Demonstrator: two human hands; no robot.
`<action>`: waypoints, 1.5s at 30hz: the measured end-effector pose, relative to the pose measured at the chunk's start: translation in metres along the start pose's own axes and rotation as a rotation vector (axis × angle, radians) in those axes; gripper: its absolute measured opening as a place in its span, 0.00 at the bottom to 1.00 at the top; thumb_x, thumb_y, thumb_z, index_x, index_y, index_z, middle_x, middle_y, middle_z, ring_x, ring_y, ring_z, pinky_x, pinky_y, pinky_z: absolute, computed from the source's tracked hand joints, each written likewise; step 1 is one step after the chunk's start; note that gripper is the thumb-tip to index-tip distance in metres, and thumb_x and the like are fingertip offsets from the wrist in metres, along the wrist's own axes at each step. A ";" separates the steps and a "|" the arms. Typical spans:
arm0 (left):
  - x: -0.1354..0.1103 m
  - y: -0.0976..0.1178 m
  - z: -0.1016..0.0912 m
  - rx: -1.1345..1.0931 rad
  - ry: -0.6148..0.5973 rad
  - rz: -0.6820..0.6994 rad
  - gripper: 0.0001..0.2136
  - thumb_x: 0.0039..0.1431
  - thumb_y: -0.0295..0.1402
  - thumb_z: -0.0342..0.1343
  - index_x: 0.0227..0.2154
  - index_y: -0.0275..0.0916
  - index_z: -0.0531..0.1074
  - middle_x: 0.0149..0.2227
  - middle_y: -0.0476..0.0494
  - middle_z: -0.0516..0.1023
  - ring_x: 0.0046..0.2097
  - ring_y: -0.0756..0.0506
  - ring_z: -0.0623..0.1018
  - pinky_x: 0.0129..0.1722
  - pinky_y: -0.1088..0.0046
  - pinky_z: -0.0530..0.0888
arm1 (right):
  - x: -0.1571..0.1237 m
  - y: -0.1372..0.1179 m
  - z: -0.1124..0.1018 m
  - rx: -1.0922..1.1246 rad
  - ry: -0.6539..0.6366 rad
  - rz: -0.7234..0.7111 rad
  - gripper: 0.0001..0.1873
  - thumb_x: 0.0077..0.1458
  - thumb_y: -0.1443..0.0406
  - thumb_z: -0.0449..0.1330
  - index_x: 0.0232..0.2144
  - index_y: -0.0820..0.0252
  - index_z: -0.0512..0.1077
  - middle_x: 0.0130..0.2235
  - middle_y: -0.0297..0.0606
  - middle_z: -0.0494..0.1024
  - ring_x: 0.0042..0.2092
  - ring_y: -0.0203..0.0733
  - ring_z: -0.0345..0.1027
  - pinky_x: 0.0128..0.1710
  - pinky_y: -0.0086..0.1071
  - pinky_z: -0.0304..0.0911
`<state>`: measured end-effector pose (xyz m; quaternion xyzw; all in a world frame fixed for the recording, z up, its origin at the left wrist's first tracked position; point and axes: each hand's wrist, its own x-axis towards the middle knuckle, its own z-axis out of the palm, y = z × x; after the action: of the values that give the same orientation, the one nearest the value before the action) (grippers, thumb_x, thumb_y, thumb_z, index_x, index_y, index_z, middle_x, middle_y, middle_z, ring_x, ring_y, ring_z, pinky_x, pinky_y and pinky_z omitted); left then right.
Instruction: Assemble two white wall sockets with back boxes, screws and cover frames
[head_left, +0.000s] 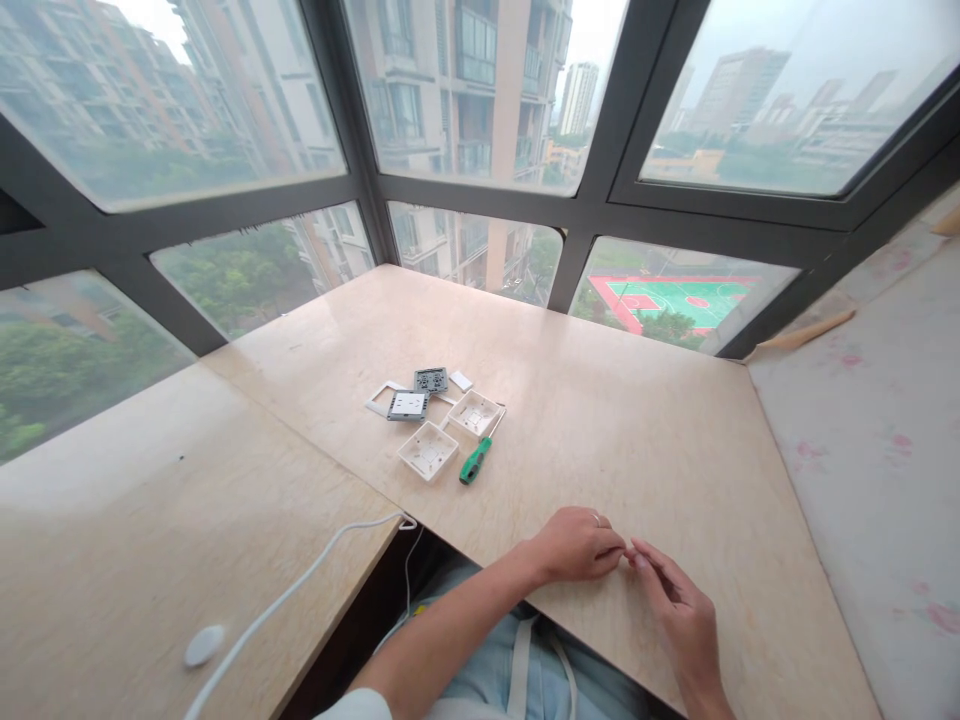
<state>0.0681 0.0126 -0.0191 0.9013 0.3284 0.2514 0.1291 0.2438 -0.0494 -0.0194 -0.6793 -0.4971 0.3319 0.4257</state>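
Over the wooden tabletop (615,440), near its front edge, my left hand (579,545) and my right hand (679,600) meet at the fingertips. Both are closed in a pinch, and whatever lies between the fingers is too small or hidden to make out. Farther off, left of the hands, lies a screwdriver (475,462) with a green and black handle, its shaft against a white square wall box (475,413). A second white wall box (428,451) sits nearer. Behind them are a socket module (408,404) with a white face and a dark grey module (430,380).
A white frame (381,398) lies partly under the socket module, and a small white plate (460,380) rests behind the boxes. At left a white cable (300,575) crosses the table past a white round disc (204,646). Windows and a papered wall (870,450) border the table.
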 end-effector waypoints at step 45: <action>-0.132 -0.038 -0.131 -0.337 1.133 -0.911 0.13 0.65 0.37 0.46 0.29 0.38 0.71 0.25 0.50 0.72 0.30 0.49 0.73 0.34 0.74 0.71 | -0.003 -0.025 0.002 -0.055 -0.052 0.123 0.29 0.42 0.44 0.62 0.39 0.59 0.79 0.42 0.45 0.84 0.50 0.57 0.76 0.55 0.44 0.69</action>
<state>-0.1092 -0.0371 0.0278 0.3765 0.6427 0.6458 0.1678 0.2319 -0.0482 0.0025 -0.7110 -0.4744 0.3614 0.3726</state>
